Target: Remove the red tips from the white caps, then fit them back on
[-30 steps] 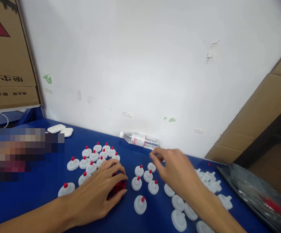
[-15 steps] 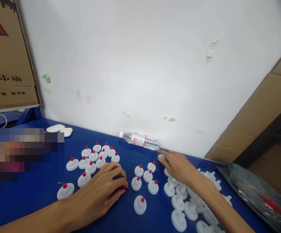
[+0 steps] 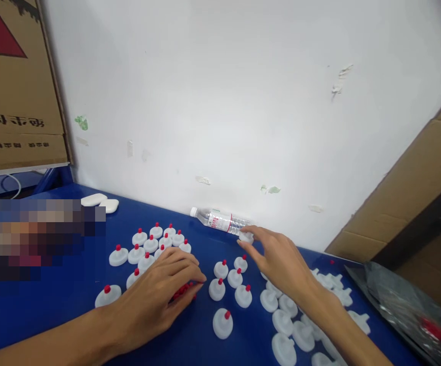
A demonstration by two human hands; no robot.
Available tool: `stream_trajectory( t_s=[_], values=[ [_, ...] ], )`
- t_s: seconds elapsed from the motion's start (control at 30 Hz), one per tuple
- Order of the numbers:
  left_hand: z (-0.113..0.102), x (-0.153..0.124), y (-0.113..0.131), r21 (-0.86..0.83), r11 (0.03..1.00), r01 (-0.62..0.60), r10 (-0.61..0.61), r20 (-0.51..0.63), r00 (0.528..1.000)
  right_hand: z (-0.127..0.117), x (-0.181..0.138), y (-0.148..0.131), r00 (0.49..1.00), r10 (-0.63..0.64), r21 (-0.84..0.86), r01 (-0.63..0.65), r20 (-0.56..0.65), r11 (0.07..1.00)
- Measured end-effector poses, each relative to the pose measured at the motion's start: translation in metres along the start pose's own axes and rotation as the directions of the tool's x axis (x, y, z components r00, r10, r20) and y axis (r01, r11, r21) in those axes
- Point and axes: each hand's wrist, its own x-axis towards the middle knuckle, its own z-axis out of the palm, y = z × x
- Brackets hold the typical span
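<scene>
My left hand (image 3: 167,295) rests low over the blue table with its fingers curled and the thumb close to the forefinger. Several small red caps (image 3: 184,291) show between thumb and fingers; whether some lie on the table under the palm I cannot tell. Between its thumb and fingers, my right hand (image 3: 277,254) pinches a white round plastic piece (image 3: 246,237) just in front of the bottle. White pieces topped with red caps stand left of my left hand (image 3: 118,255) and between the hands (image 3: 222,324). Bare white pieces (image 3: 282,322) lie in a heap beneath my right forearm.
A clear plastic bottle (image 3: 220,220) lies against the white wall (image 3: 228,101). Two white oval objects (image 3: 109,206) are at the back left. A clear bag (image 3: 407,300) is on the right, beside an open cardboard box (image 3: 388,218). Another carton (image 3: 14,91) stands left; a blurred patch covers the left edge.
My right hand has lifted a white piece off the table by the heap and brought it slightly left. Red caps now show inside my left hand's curl. The view has shifted slightly.
</scene>
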Motion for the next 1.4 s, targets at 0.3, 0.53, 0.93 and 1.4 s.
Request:
stream_trajectory(
  t_s=[0.3,0.53,0.93,1.4],
  values=[
    [-0.008,0.007,0.004,0.005,1.000,-0.029,0.030,-0.265,0.964,0.001,-0.023,-0.051,0.836,-0.548,-0.073,0.547,0.012,0.834],
    [-0.007,0.008,0.004,0.001,1.000,-0.029,0.028,-0.286,0.958,0.001,-0.026,-0.059,0.807,-0.582,-0.133,0.591,0.101,0.796],
    [-0.006,0.004,-0.002,-0.009,1.000,-0.009,0.006,-0.294,0.956,0.002,-0.028,-0.058,0.793,-0.604,-0.171,0.608,0.085,0.775],
    [-0.006,0.004,0.000,-0.045,0.999,-0.017,0.002,-0.307,0.952,0.004,-0.023,-0.055,0.676,-0.709,-0.306,0.645,-0.199,0.701]
  ],
)
